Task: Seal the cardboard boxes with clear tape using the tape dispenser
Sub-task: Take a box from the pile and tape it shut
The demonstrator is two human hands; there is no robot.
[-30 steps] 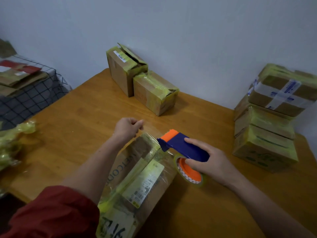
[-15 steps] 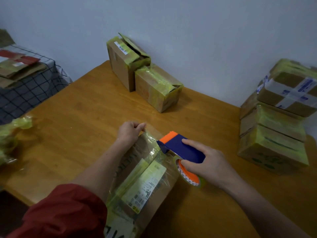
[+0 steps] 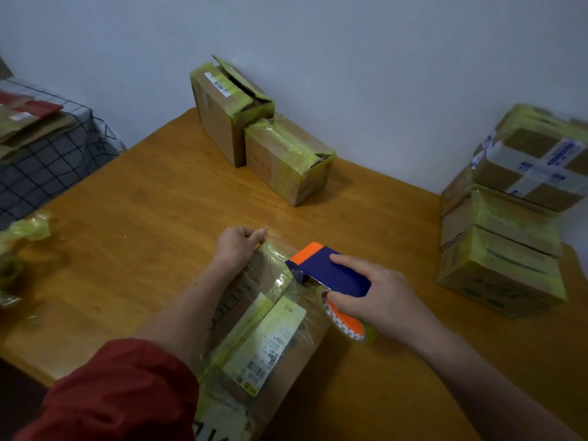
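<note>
The nearest box point(image 3: 270, 329), on the worktop point(image 3: 143, 224), is gripped at its far end by curled fingers of the left hand point(image 3: 237, 246). The tape dispenser point(image 3: 331, 272), clasped in the right hand point(image 3: 378, 300), is set on its top. This seal is judged unfinished. Farther off, an open box point(image 3: 232, 100) by the wall is left untaped.

Single view, wide-angle camera worn on the head, facing forward and down, close above the near edge of the wooden table point(image 3: 133, 218), left hand point(image 3: 237, 246) and right hand point(image 3: 378, 300) near at lower centre, pale wall point(image 3: 350, 58) filling the top of frame
</note>
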